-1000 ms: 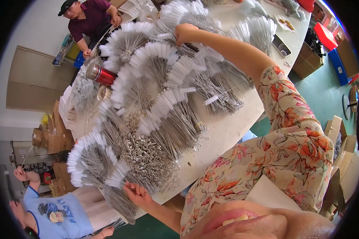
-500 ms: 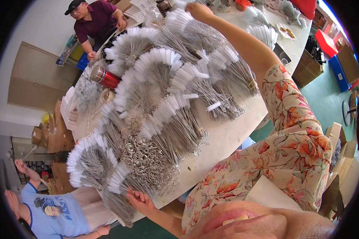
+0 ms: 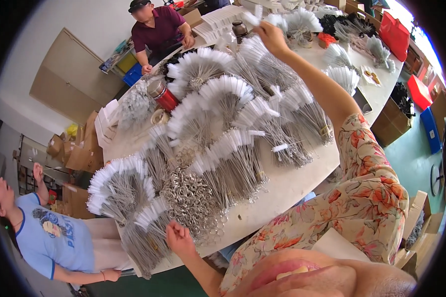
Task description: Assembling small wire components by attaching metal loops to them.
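Note:
My right hand [image 3: 271,40] is raised over the far side of the table, closed on one or more small wire brushes [image 3: 253,19] with white bristles, which stick out beyond the fingers. My left hand [image 3: 180,239] is low at the near table edge, fingers curled in; I cannot make out what, if anything, is in them. Beside it lies a bundle of white-bristled wire brushes [image 3: 151,214]. Just beyond is a heap of shiny metal rings [image 3: 189,194]. Several more brush bundles [image 3: 228,161] fan across the table, wire handles toward me.
A red flask [image 3: 163,95] and a tape roll [image 3: 159,117] stand on the white table [image 3: 282,193]. A person in a dark red shirt [image 3: 158,32] is across it; another in a blue T-shirt [image 3: 54,237] is at left. Cardboard boxes [image 3: 392,119] stand on the floor at right.
The view has shifted, so the table sits further right and lower. My right hand stays raised with the brushes, and my left hand stays by the near bundle.

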`<state>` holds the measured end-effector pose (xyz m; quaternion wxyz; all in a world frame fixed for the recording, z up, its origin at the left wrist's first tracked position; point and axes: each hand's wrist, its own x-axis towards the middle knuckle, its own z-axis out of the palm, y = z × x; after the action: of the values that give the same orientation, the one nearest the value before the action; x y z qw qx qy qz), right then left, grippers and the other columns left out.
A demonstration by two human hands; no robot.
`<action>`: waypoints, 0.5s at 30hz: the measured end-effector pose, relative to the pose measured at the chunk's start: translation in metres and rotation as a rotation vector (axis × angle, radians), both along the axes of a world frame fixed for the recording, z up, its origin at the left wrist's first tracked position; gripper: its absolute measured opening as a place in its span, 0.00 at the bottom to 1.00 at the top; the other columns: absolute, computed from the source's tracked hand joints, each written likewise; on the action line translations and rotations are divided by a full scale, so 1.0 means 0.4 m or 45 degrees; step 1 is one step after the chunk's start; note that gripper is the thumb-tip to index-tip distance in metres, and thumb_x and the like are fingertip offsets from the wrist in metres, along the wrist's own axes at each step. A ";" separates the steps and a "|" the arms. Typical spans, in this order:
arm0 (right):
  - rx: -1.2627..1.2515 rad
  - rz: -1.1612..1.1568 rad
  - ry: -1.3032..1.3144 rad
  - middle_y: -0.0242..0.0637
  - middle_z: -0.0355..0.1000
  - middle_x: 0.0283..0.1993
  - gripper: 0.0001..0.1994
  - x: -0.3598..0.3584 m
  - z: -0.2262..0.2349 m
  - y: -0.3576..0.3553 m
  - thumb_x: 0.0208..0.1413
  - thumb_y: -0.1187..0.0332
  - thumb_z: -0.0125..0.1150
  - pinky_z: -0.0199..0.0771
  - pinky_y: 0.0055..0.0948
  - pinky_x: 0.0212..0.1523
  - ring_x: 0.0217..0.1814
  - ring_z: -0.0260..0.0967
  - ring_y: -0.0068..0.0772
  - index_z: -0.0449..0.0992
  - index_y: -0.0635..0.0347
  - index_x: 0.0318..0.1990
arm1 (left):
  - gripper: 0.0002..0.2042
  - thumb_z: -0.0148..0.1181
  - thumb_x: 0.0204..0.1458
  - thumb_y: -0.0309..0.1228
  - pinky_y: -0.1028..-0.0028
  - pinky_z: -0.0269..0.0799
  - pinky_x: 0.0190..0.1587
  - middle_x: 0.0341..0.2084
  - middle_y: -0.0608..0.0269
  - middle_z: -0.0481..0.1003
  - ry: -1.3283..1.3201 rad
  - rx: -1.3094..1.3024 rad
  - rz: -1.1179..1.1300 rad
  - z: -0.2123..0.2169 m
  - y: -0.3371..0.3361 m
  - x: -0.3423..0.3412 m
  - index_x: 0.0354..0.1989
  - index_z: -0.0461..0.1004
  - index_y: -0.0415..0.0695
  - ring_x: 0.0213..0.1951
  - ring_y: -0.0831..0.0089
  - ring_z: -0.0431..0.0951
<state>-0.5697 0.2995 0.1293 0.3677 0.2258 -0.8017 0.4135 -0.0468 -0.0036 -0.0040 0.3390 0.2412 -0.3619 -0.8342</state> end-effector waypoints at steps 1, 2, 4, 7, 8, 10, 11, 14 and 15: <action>-0.076 0.185 -0.119 0.36 0.73 0.33 0.11 0.056 0.027 -0.048 0.56 0.62 0.50 0.69 0.29 0.34 0.31 0.70 0.29 0.74 0.58 0.38 | 0.11 0.46 0.58 0.34 0.84 0.52 0.17 0.22 0.69 0.63 -0.012 -0.144 -0.106 0.009 0.003 -0.017 0.40 0.68 0.38 0.19 0.84 0.58; -0.147 0.362 -0.238 0.35 0.73 0.35 0.12 0.121 0.038 -0.097 0.57 0.63 0.48 0.69 0.28 0.34 0.31 0.69 0.26 0.73 0.60 0.41 | 0.11 0.46 0.57 0.32 0.84 0.52 0.16 0.20 0.69 0.63 -0.090 -0.218 -0.081 0.040 0.033 -0.055 0.39 0.69 0.37 0.17 0.84 0.57; -0.236 0.913 -0.483 0.36 0.71 0.40 0.15 0.250 0.022 -0.167 0.59 0.60 0.46 0.70 0.28 0.37 0.34 0.69 0.26 0.69 0.63 0.45 | 0.10 0.45 0.57 0.30 0.84 0.52 0.16 0.16 0.69 0.62 -0.189 -0.477 -0.108 0.117 0.113 -0.139 0.39 0.70 0.36 0.15 0.85 0.57; -0.313 1.497 -0.700 0.37 0.68 0.42 0.12 0.541 -0.010 -0.249 0.59 0.66 0.46 0.71 0.31 0.43 0.44 0.66 0.28 0.67 0.65 0.45 | 0.10 0.44 0.57 0.26 0.84 0.56 0.17 0.14 0.68 0.63 -0.035 -1.130 -0.165 0.156 0.176 -0.236 0.43 0.67 0.35 0.13 0.84 0.60; -0.273 1.530 -0.715 0.38 0.68 0.42 0.11 0.629 -0.024 -0.266 0.59 0.67 0.46 0.69 0.31 0.44 0.44 0.66 0.29 0.67 0.64 0.45 | 0.10 0.44 0.57 0.25 0.83 0.59 0.17 0.15 0.68 0.64 -0.016 -1.150 -0.181 0.174 0.198 -0.252 0.44 0.67 0.34 0.14 0.83 0.62; -0.169 1.564 -0.881 0.37 0.66 0.47 0.12 0.767 -0.069 -0.304 0.59 0.68 0.46 0.62 0.27 0.53 0.48 0.63 0.28 0.67 0.62 0.49 | 0.09 0.46 0.56 0.25 0.80 0.66 0.23 0.22 0.64 0.68 -0.036 -1.181 -0.165 0.166 0.222 -0.285 0.43 0.66 0.34 0.20 0.79 0.68; 0.000 1.471 -0.664 0.37 0.66 0.48 0.13 0.815 -0.084 -0.323 0.58 0.68 0.48 0.60 0.29 0.55 0.51 0.61 0.29 0.67 0.61 0.50 | 0.09 0.47 0.56 0.25 0.79 0.67 0.25 0.25 0.63 0.69 0.099 -1.326 -0.076 0.113 0.192 -0.300 0.42 0.66 0.34 0.22 0.77 0.69; -0.105 1.571 -0.553 0.38 0.65 0.49 0.14 0.878 -0.102 -0.306 0.56 0.68 0.50 0.55 0.32 0.57 0.56 0.57 0.31 0.67 0.59 0.50 | 0.07 0.49 0.55 0.26 0.74 0.68 0.33 0.33 0.58 0.69 0.025 -1.749 0.018 0.078 0.157 -0.255 0.39 0.66 0.35 0.33 0.73 0.71; -0.386 1.751 -0.652 0.38 0.65 0.50 0.15 0.885 -0.108 -0.283 0.56 0.68 0.51 0.54 0.34 0.58 0.58 0.54 0.32 0.68 0.58 0.50 | 0.06 0.51 0.54 0.25 0.72 0.69 0.37 0.35 0.57 0.67 0.166 -1.720 0.290 0.105 0.175 -0.254 0.37 0.67 0.37 0.37 0.69 0.70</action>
<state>-0.2157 0.1861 0.0861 -0.1446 0.5196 -0.4747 0.6956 -0.1485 0.0664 0.0381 0.5217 -0.0371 -0.7539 -0.3975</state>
